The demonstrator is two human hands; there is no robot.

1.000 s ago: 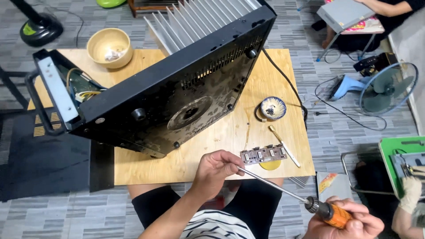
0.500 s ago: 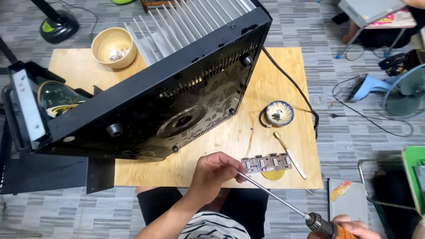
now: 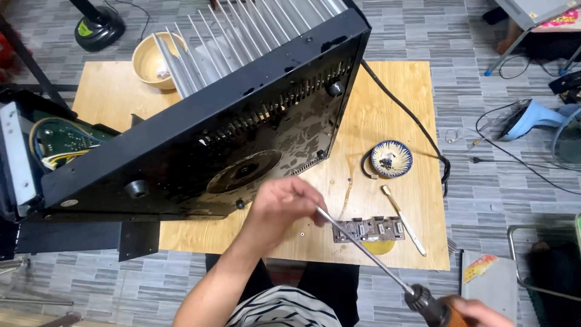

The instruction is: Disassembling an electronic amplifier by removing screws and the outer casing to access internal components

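left hand [image 3: 284, 203] fingers pinching the long screwdriver [image 3: 369, 254] shaft by the black case's [image 3: 200, 151] lower edge, right hand [image 3: 478, 313] wrapped round the handle off the table's [image 3: 387, 103] front edge, bare wood beside the small circuit board [image 3: 368, 229]

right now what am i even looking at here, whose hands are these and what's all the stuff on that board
This is one picture from a camera worn on a person's head, looking down at their own two hands. There is no robot. They sit at a low wooden board on a tiled floor. The left hand pinches the metal shaft of a long screwdriver near its tip, and the right hand, mostly cut off by the lower edge, grips its orange handle. A big black appliance casing stands tilted on the board, underside facing the camera. Also on the board: a small blue patterned dish holding small dark bits, a little circuit board, a thin stick-like tool, a black cable and a tan bowl.
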